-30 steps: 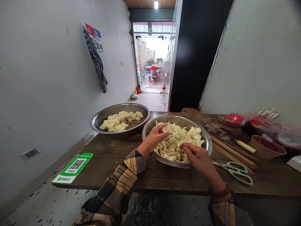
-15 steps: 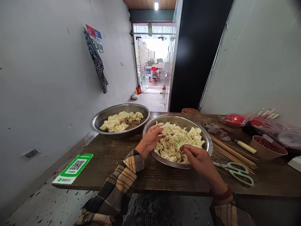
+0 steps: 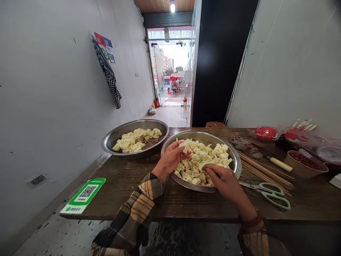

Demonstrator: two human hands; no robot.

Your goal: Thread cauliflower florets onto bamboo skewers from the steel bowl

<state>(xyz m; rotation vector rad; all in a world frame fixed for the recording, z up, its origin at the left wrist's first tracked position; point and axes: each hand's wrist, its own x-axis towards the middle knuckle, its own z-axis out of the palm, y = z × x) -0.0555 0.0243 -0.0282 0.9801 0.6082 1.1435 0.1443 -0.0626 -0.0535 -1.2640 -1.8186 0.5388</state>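
**A:** Where are your hands?

**B:** Both are in the near bowl (image 3: 238, 164), the steel one straight in front of me on the table (image 3: 128, 185). It is heaped with cauliflower florets (image 3: 210, 153).

**A:** What's the left hand doing?

**B:** My left hand (image 3: 170, 161) comes in over the bowl's left rim. Its fingers are curled over a pale floret (image 3: 187, 144), with the thumb closing in underneath. A thin stick shows just beside that floret, but I can't tell whether I'm gripping it.

**A:** And the right?

**B:** My right hand (image 3: 225, 181) is at the near edge of the same bowl. Its fingertips are pinched narrow on a green-stemmed floret (image 3: 207, 161) lying on top of the heap.

**A:** What else is around?

**B:** To the left stands a far bowl (image 3: 112, 141) holding skewered cauliflower (image 3: 135, 139), its rim just beside my bowl's. To the right lies a bundle of bamboo skewers (image 3: 266, 171), with green-handled scissors (image 3: 269, 193) in front of it and a knife (image 3: 279, 164) with a pale handle behind. A green QR-code sign (image 3: 82, 195) sits at the table's left corner — well apart from both hands.
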